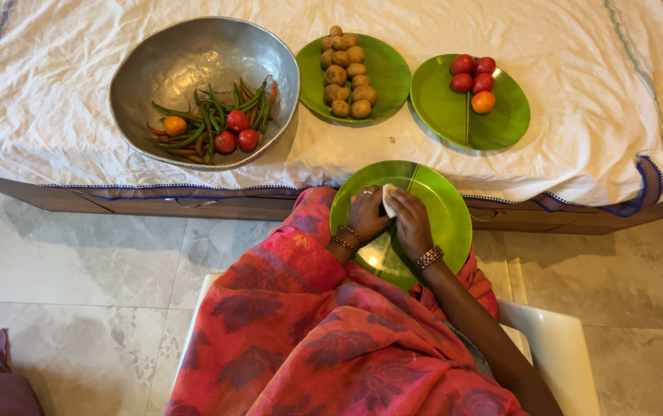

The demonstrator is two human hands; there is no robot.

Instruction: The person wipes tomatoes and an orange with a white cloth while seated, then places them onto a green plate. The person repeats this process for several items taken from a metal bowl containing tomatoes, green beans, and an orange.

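A: What are the hands busy with?

B: Both sit over a green plate point(447, 219) held on the lap. The left hand point(365, 216) and right hand point(411, 223) pinch a small white piece point(387, 200) between their fingertips, pressed close together just above the plate's upper half.

A: Which step would you call it?

B: It looks like peeling or breaking that white piece, though I cannot tell what it is.

A: And the rest?

B: On the counter, over a white cloth point(578, 139), a metal bowl point(162, 62) holds green chillies point(208, 119) and tomatoes point(237, 131); one green plate carries potatoes point(347, 73), another more tomatoes point(474, 77).

A: What does the next move call for?

B: Probably a steady grip from one hand while the other works, keeping bits over the plate.
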